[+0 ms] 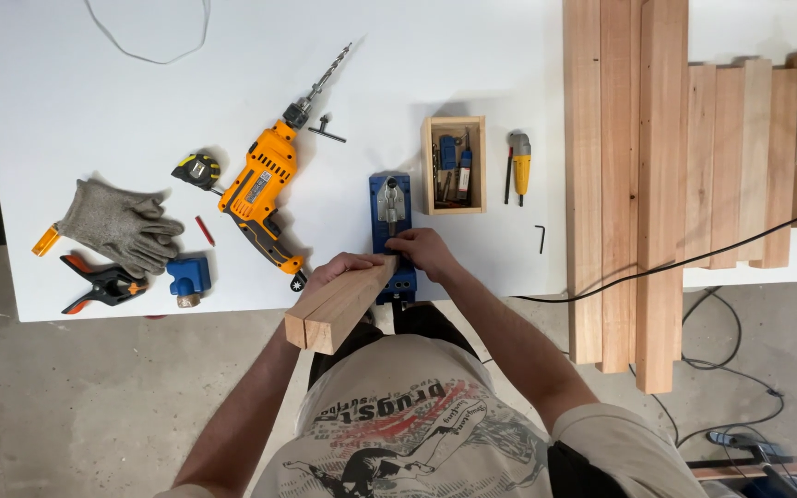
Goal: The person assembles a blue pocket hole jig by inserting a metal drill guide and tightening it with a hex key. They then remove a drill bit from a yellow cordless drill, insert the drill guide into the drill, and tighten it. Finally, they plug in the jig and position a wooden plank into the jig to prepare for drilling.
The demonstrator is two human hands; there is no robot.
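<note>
My left hand (336,269) grips a short block of pale timber (336,309) that sticks out over the table's front edge, its far end against a blue jig (390,207). My right hand (422,251) rests on the lower part of that jig, fingers closed on it where the wood meets it. The jig lies flat on the white table (94,83) with a grey metal clamp piece at its middle.
An orange corded drill (260,189) with a long bit lies left of the jig, a chuck key (327,129) and tape measure (197,171) near it. Grey gloves (117,226), a spring clamp (103,286), a small wooden box of bits (454,164) and long planks (629,184) surround the spot.
</note>
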